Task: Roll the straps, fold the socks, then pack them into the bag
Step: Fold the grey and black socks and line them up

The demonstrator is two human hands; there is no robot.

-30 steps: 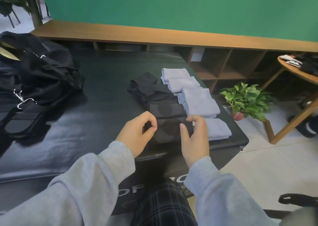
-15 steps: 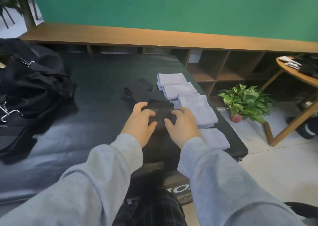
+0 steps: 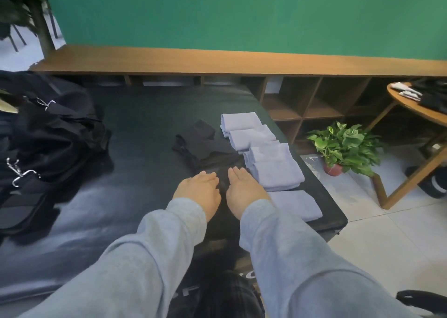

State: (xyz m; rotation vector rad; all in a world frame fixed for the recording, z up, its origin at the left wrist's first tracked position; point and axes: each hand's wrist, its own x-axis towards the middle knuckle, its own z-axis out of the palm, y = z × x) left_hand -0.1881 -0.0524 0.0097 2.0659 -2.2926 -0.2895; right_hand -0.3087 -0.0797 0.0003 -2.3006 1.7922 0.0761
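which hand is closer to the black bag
Left. The left hand lies flat on the dark socks, on the side toward the bag at the mat's left. The right hand lies beside it, further from the bag, next to the blue socks.

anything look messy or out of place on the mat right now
Mostly tidy. The light blue folded socks lie in a neat overlapping row along the mat's right side. The black socks beside them look rougher, the far ones bunched and skewed. Both hands press flat on the nearest black one. The black bag lies slumped at left.
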